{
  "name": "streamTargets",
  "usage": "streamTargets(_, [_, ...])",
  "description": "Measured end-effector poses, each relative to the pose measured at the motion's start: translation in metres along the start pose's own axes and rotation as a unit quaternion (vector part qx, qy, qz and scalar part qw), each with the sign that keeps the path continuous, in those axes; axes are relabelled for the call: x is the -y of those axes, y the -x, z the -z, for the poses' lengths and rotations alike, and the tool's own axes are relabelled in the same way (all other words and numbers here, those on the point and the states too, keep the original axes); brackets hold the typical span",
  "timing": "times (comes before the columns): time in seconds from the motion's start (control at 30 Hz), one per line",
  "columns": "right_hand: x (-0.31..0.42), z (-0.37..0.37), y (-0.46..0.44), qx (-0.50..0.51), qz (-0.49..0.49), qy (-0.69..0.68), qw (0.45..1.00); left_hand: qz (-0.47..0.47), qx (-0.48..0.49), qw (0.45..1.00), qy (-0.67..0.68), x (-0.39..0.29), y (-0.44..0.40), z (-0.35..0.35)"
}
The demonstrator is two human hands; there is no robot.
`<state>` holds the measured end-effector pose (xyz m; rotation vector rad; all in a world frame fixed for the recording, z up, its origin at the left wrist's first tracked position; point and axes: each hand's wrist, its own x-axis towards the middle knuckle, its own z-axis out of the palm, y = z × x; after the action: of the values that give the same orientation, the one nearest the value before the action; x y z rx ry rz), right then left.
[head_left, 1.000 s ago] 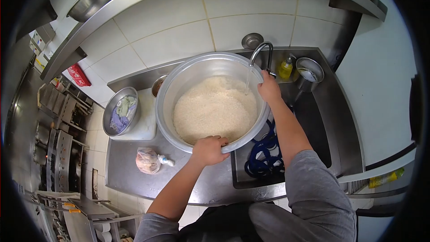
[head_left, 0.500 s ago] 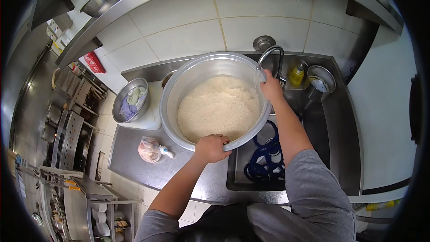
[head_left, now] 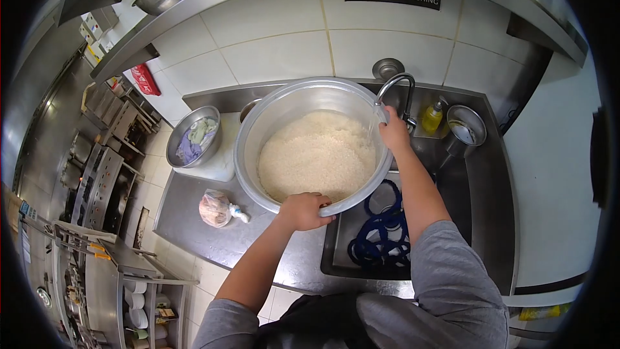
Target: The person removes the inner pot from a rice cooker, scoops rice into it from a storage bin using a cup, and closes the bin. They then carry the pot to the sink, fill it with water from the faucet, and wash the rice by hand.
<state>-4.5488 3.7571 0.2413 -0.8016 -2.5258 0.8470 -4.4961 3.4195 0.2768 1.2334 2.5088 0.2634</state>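
Note:
A large metal pot (head_left: 248,184) full of uncooked rice (head_left: 316,155) stands partly on the steel counter and partly over the sink. My left hand (head_left: 306,211) is closed over its near rim, thumb side toward the rice. On the right side of the rim, my right hand (head_left: 393,130) grips just below the faucet spout. The curved faucet (head_left: 411,90) hangs over the pot's right edge, and a thin stream of water seems to fall from it inside the rim. The fingers of both hands are partly hidden by the rim.
A dark blue coiled strap or hose (head_left: 381,236) lies in the sink (head_left: 452,187). A knotted plastic bag (head_left: 217,209) sits on the counter (head_left: 194,232). Left of the pot is a metal bowl (head_left: 215,142) with cloths. A yellow soap bottle (head_left: 432,116) and small metal pan (head_left: 466,126) stand behind the sink.
The camera view has shifted slightly, so the whole scene sits a little lower and to the right at the back. Both hands stay on the pot's rim.

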Motion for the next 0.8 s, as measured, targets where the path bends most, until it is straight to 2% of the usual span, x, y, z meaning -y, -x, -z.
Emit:
streamTargets(0.23, [0.0004, -0.0015, -0.0013, 0.009, -0.018, 0.009, 1.0, 0.018, 0.045, 0.998, 0.048, 0.0045, -0.0045, 0.0039])
streamTargets(0.8, [-0.0004, -0.001, -0.0003, 0.007, -0.019, 0.009, 1.0, 0.018, 0.028, 0.997, 0.067, 0.0063, -0.005, 0.0021])
